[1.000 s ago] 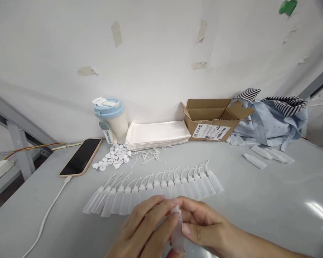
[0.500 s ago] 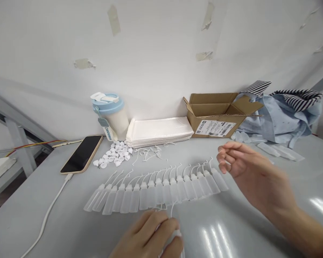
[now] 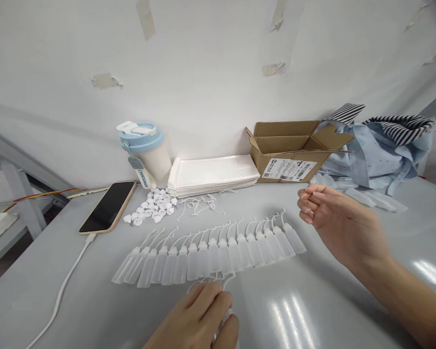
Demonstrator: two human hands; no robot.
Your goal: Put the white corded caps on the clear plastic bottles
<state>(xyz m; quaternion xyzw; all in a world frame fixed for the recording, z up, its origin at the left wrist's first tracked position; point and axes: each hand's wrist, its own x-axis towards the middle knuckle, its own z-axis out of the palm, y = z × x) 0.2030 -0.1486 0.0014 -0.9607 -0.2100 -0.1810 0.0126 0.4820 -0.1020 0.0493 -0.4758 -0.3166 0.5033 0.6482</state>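
A slim translucent bottle (image 3: 228, 316) shows in part beneath a person's left hand (image 3: 203, 317), just on the near side of a row of similar bottles (image 3: 212, 257). The left hand is palm down, its fingers bent over the bottle; how firmly they close on it is hidden. Thin white tubes (image 3: 228, 281) poke out past its fingers toward the row. The right hand (image 3: 339, 220) hangs off the row's right end, fingers half curled and thumb near the fingertips; I cannot tell whether it has hold of anything.

The row lies on a gray tabletop (image 3: 276, 300), each bottle's bent tip pointing away from the person. Behind the row's left half sit a heap of small white caps (image 3: 152, 206) and a tumbler (image 3: 156, 162) with a blue lid. Behind its middle are loose tubes (image 3: 199, 206) and a flat white stack (image 3: 214, 172). Behind its right end stands an open cardboard box (image 3: 265, 157), with blue cloth (image 3: 381, 152) farther right. Left of the row lies a phone (image 3: 109, 208) with a white cable (image 3: 65, 287).
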